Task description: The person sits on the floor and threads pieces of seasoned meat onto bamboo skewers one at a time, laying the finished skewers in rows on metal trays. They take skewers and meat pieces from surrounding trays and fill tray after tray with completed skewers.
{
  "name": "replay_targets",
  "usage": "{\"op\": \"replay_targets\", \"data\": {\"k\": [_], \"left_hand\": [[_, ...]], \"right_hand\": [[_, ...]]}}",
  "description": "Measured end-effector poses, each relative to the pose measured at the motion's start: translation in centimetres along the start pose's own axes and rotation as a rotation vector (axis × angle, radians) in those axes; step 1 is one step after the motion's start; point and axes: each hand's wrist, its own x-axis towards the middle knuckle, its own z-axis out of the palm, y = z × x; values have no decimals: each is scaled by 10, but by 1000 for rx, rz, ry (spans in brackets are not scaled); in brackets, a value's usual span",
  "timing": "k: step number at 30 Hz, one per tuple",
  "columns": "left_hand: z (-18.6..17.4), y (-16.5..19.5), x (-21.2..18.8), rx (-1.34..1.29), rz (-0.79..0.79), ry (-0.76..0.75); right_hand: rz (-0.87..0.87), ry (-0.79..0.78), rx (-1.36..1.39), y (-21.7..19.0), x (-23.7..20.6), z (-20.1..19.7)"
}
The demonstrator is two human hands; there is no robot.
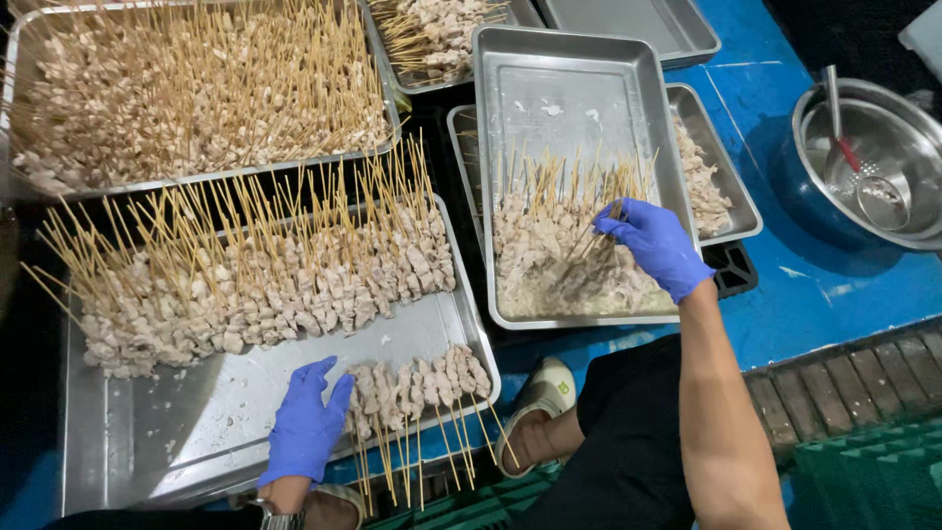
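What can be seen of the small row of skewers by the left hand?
The small row of skewers lies at the front edge of the big metal tray. Pale raw meat chunks sit on thin bamboo sticks whose bare ends jut over the rim toward the person. The left hand, in a blue glove, rests flat against the row's left side.

The left hand (305, 424), covered by a blue disposable glove, is held flat and palm down, with the fingers extended forward and spread slightly apart. A wristwatch is worn at the left wrist, which is seen at the lower edge of the view. The right hand (655, 245), gloved in the same blue, is extended forward on a bare, nearly straight forearm. Its fingers are curled downward and drawn together in a pinch, the knuckles raised and the wrist slightly bent.
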Motion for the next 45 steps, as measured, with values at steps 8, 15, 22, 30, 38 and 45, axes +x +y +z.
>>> {"op": "replay_targets", "data": {"k": [8,15,22,30,38,45], "left_hand": [[-35,37,-5,-42,-8,48],[-72,53,12,-140,384,112],[-30,56,51,-200,724,22],[10,36,79,-233,505,-11],[-4,43,78,-259,438,-119],[-7,56,70,-359,410,-109]], "right_hand": [[-430,209,229,-51,-27,4],[-594,54,213,-104,-52,119],[-785,-179,120,-117,-67,238],[-609,-345,183,-113,-63,241],[-476,-487,183,-115,-53,230],[-433,-627,366,-113,-49,233]]}}
